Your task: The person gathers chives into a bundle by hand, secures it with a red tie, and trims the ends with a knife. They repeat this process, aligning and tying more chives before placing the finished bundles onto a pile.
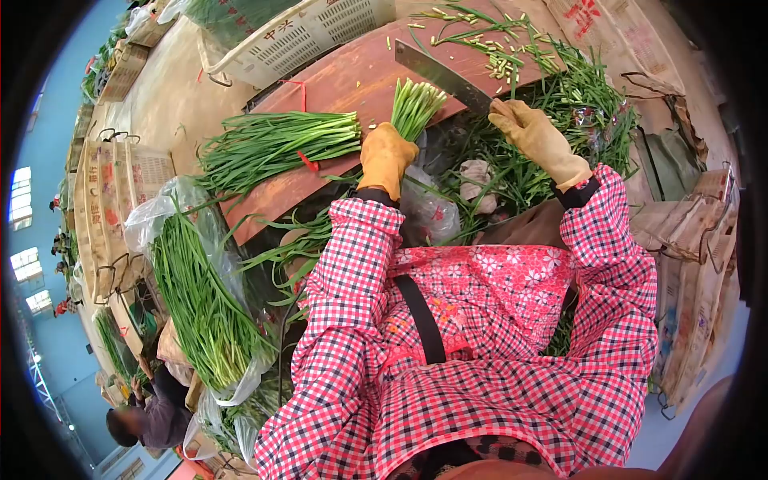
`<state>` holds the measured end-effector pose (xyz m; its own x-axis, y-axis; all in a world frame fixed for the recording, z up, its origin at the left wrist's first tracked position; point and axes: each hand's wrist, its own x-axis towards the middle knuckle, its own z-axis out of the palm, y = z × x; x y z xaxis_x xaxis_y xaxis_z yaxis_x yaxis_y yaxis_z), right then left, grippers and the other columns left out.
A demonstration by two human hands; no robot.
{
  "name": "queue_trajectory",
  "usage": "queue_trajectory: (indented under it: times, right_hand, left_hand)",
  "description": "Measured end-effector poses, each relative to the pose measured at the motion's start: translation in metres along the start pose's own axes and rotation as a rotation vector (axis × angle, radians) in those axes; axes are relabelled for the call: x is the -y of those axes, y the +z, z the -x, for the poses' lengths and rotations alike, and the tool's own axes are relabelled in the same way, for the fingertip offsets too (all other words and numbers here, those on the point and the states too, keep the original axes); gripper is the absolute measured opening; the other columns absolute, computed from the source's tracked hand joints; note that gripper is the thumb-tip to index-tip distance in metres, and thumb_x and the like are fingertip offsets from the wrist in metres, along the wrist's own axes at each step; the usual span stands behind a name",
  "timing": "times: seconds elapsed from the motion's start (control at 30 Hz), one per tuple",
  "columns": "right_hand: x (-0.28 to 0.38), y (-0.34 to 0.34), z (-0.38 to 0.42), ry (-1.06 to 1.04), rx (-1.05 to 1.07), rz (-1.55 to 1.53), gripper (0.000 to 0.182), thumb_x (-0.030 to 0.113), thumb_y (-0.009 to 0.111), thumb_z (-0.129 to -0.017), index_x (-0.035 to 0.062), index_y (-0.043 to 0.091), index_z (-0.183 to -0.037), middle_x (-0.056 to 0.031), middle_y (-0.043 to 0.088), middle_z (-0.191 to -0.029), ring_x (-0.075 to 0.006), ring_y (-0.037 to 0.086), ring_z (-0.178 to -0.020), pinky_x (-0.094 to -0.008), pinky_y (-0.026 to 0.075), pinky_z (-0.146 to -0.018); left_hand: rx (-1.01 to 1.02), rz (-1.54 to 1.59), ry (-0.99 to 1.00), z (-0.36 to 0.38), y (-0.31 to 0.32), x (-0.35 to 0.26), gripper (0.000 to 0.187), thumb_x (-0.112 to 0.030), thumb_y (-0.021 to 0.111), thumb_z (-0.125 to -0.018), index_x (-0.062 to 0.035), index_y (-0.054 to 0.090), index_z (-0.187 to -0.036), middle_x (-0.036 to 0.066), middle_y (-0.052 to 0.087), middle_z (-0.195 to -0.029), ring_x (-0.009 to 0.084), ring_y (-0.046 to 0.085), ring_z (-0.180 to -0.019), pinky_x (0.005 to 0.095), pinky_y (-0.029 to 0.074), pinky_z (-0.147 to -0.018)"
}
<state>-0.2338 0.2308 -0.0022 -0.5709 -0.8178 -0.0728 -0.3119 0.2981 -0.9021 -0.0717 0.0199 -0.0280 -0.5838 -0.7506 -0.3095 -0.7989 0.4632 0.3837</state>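
My left hand point(386, 160), in a yellow work glove, is closed around a bunch of green chives point(416, 106), its pale cut ends pointing up and away from me. In my right hand point(538, 142), also gloved, is the handle of a broad-bladed knife point(442, 75). The blade reaches left over the reddish board point(336, 78), just beyond the bunch's cut ends. To the left of my left hand, a larger bundle of chives point(280, 144) lies across the board, with a red tie point(307, 162) by it.
Short cut stem pieces point(504, 64) are scattered at the board's far right. Loose green trimmings point(592, 104) pile up at the right. Chives in a plastic bag point(200, 288) lie at the left. A white plastic crate point(296, 40) stands behind the board. Another person point(156, 412) is at the lower left.
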Motion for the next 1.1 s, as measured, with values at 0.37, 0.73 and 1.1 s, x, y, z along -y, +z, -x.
queue_trajectory:
  times: [0.37,0.73,1.1]
  right_hand:
    - [-0.02,0.003,-0.011,-0.001,0.053,0.14,0.043,0.028,0.061,-0.1,-0.0026,0.057,-0.129,-0.0125,0.068,-0.126,-0.0256,0.068,-0.106,-0.0327,0.051,-0.087]
    - [0.017,0.022,-0.022,-0.007,0.162,0.664,0.029,0.019,0.051,-0.105,-0.0084,0.053,-0.113,-0.0205,0.062,-0.131,-0.0269,0.061,-0.122,-0.0322,0.049,-0.098]
    - [-0.051,0.072,-0.105,-0.229,-0.112,0.564,0.047,0.048,0.048,-0.101,0.0028,0.062,-0.107,-0.0298,0.067,-0.09,-0.0465,0.065,-0.086,-0.0531,0.051,-0.075]
  left_hand:
    - [-0.034,-0.024,0.046,-0.015,0.013,0.009,0.035,-0.019,0.074,-0.07,0.0041,0.073,-0.096,0.029,0.069,-0.101,0.0401,0.068,-0.1,0.0425,0.055,-0.086]
    - [0.002,-0.076,0.066,-0.016,0.008,0.006,0.032,-0.018,0.072,-0.073,0.0026,0.073,-0.098,0.028,0.069,-0.103,0.0389,0.068,-0.103,0.0425,0.055,-0.087]
    - [0.105,-0.031,0.045,0.0,-0.008,0.009,0.033,-0.015,0.07,-0.074,0.0028,0.073,-0.103,0.028,0.069,-0.109,0.0388,0.067,-0.108,0.043,0.054,-0.092]
